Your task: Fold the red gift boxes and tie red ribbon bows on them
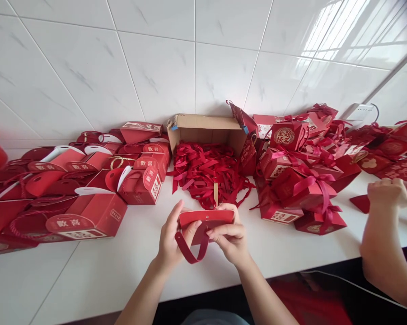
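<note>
The left hand (pixel 171 235) has the red folded piece (pixel 203 218) pinched at its left side, thumb laid over its face and fingers behind. The right hand (pixel 231 235) closes thumb and forefinger on the dark red strap (pixel 197 259), near one end of it, its other fingers curled against the piece's right side. So the piece sits right between the two palms, touching both, held up over the near side of the white counter (pixel 122 271), just in front of the cardboard carton (pixel 206 121). The strap loops down from it toward the person, its other end by the left hand's fingers.

Beyond the fingertips, a tangle of red ribbons (pixel 206 174) fills the carton and spills out of its open front. Left of the carton, red gift boxes (pixel 88 214) stand in packed rows, some with cords. To its right there's a heap of boxes with bows (pixel 301 185), pink-red ribbon tied on top, and a couple of red pieces lean on the carton's right wall. Well right of the carton, past that heap, I can see a co-worker's hand (pixel 389 194), fingers curled. White tiles (pixel 156 58) rise behind it all.
</note>
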Action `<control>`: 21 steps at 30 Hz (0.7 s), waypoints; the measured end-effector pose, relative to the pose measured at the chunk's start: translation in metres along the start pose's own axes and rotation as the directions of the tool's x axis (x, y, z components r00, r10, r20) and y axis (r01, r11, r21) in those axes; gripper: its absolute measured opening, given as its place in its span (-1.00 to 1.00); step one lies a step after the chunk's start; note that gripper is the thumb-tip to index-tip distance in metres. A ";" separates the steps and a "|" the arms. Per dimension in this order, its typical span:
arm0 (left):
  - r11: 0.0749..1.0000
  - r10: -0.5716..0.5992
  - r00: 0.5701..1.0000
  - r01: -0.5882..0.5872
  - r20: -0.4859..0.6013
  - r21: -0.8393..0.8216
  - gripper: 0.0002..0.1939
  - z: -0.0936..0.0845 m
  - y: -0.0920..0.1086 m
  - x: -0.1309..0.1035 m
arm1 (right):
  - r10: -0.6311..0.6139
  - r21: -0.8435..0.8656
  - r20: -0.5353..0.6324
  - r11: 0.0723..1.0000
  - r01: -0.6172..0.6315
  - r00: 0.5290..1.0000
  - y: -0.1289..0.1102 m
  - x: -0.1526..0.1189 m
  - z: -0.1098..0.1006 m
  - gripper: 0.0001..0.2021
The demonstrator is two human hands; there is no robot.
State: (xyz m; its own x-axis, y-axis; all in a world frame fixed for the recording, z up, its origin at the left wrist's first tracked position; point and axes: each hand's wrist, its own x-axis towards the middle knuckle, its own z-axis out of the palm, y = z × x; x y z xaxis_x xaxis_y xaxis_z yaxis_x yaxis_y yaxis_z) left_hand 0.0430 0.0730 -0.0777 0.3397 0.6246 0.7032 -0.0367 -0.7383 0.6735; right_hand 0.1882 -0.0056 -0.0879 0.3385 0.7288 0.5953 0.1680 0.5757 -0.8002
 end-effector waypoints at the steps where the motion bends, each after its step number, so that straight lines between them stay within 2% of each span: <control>1: 0.998 0.036 0.999 -0.035 -0.016 0.044 -0.46 0.001 -0.001 0.000 | 0.002 -0.021 -0.013 1.000 -0.003 1.000 0.000 0.000 0.001 -0.91; 4: 0.978 0.071 0.997 -0.064 -0.025 0.199 -0.67 0.001 0.002 0.002 | 0.008 -0.066 -0.036 0.998 -0.010 0.999 0.000 0.002 0.002 -0.90; 8: 0.957 -0.028 1.000 0.025 0.006 0.289 -0.85 0.000 0.008 0.006 | 0.029 -0.076 -0.055 0.997 -0.033 0.998 0.001 0.001 0.003 -0.91; 11: 0.947 -0.050 0.999 0.045 0.007 0.319 -0.92 -0.002 0.008 0.007 | 0.014 -0.119 -0.088 0.993 -0.025 0.996 0.002 0.000 0.004 -0.91; 14: 0.956 -0.063 0.998 0.057 0.013 0.288 -0.92 -0.002 0.008 0.007 | 0.004 -0.162 -0.119 0.987 -0.023 0.993 0.002 -0.001 0.004 -0.89; 21: 0.976 -0.159 0.986 0.151 0.040 0.160 -0.89 -0.003 0.011 0.007 | 0.009 -0.218 -0.112 0.975 -0.034 0.994 0.000 -0.002 0.007 -0.91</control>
State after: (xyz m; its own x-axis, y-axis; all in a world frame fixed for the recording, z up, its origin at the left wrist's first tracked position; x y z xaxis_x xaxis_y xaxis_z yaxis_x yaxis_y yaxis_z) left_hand 0.0422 0.0694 -0.0649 0.3783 0.7235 0.5774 0.1658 -0.6666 0.7267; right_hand 0.1814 -0.0047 -0.0891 0.4412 0.6883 0.5759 0.3540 0.4562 -0.8164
